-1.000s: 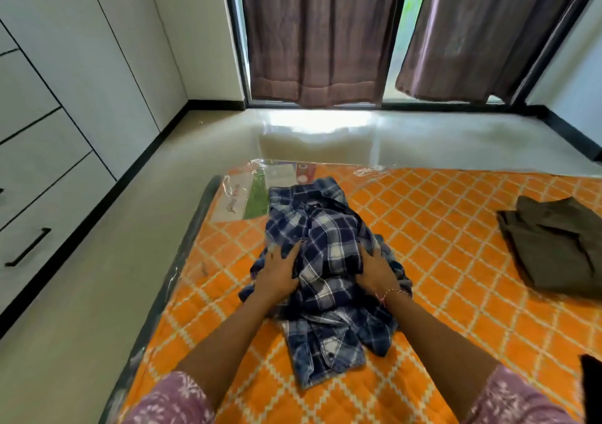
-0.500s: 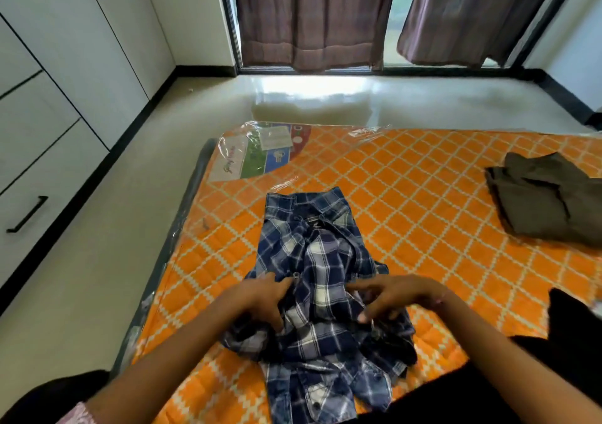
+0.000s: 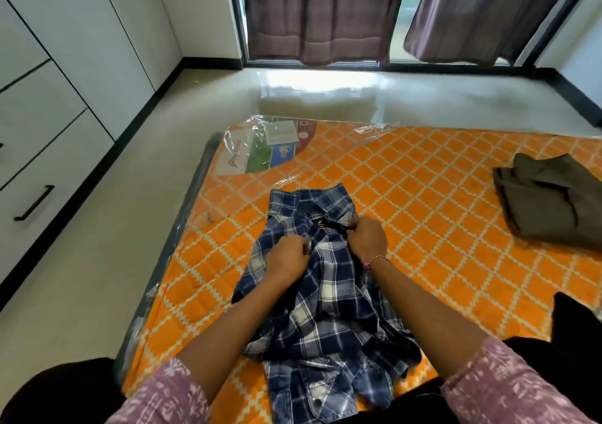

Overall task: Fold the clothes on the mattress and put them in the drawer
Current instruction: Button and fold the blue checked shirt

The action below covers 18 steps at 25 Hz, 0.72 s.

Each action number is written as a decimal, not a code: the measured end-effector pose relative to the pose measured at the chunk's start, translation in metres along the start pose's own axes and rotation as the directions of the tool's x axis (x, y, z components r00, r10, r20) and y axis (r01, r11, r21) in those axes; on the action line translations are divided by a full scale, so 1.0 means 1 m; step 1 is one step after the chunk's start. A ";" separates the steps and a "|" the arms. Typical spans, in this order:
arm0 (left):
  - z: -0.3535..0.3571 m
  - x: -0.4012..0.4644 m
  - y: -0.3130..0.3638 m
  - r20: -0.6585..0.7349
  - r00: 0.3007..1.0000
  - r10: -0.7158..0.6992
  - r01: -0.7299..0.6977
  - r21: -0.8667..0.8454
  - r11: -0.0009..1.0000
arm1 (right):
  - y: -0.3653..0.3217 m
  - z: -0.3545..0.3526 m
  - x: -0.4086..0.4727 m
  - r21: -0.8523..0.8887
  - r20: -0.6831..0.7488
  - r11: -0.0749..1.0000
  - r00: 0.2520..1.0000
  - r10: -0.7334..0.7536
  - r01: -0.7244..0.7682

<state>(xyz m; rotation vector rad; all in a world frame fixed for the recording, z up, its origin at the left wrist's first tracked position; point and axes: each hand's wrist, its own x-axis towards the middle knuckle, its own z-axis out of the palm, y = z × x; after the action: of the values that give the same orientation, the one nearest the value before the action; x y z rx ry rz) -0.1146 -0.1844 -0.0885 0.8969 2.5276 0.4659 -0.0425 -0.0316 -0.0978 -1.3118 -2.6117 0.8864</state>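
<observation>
Hands, left (image 3: 288,256) and right (image 3: 368,236), pinch plaid shirt (image 3: 325,293) on orange mattress (image 3: 439,212) beside white drawers (image 3: 49,169).

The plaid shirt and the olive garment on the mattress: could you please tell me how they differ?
The plaid shirt is blue-and-white checked; the olive garment is plain. The plaid shirt lies near the mattress's left edge, gripped by the left hand and right hand; the olive garment lies untouched at the right. Both are rumpled.
</observation>
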 end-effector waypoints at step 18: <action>-0.002 0.024 -0.025 -0.116 0.951 -0.287 0.244 -0.288 0.926 | 0.008 -0.021 0.002 0.470 0.317 0.832 0.936 0.154 -0.296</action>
<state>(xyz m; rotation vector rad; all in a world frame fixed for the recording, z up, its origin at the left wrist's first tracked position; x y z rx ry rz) -0.1450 -0.1877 -0.1047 0.4210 2.5878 0.7955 -0.0315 -0.0170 -0.0850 -1.4315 -2.1523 1.7638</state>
